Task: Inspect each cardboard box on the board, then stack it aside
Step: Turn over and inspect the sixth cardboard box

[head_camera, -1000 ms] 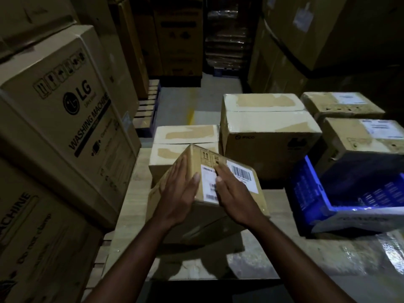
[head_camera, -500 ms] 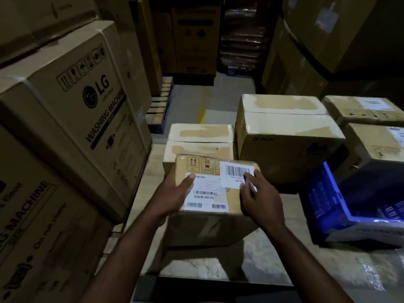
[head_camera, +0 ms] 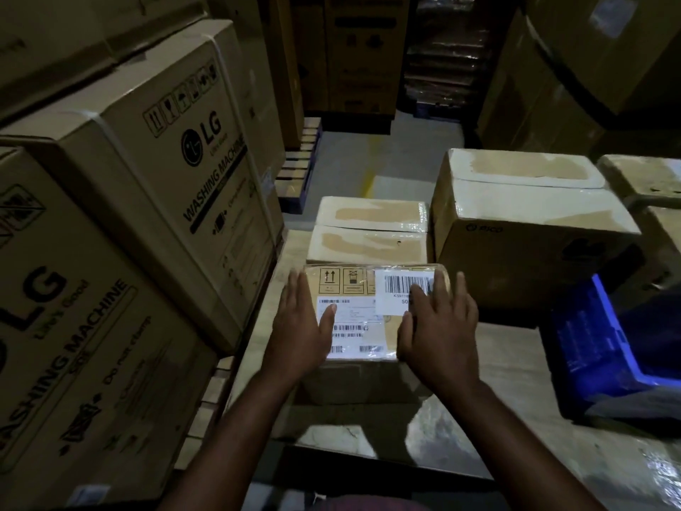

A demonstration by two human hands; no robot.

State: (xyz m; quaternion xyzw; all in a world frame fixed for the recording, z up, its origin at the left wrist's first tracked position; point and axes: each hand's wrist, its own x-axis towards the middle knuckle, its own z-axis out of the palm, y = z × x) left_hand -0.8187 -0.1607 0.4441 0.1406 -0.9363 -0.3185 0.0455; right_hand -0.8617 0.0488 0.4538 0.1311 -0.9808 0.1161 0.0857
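A small brown cardboard box (head_camera: pixel 363 319) is set on the pale wooden bench (head_camera: pixel 516 366), near its front edge and just in front of a low brown cardboard box sealed with clear tape (head_camera: pixel 372 234). Its labelled face is turned upward, so that the white barcode sticker (head_camera: pixel 401 287) and the white shipping label (head_camera: pixel 352 326) can be read from above.

Both hands are laid flat on that top face, fingers straight and slightly spread; nothing is pinched or gripped. The left hand (head_camera: pixel 300 333) rests along the left edge with its thumb on the shipping label, and the right hand (head_camera: pixel 440 333) lies along the right edge, covering part of the barcode sticker. The box seems to be steadied this way while its labels are checked, so the inspection step is judged to be in hand and the stacking not yet done.

A larger taped cardboard box (head_camera: pixel 523 223) stands to the right rear, and a blue plastic crate (head_camera: pixel 589 348) is placed at the right. Tall brown washing-machine cartons (head_camera: pixel 166 171) are piled at the left. In the dim light, the small print on the labels cannot be read.
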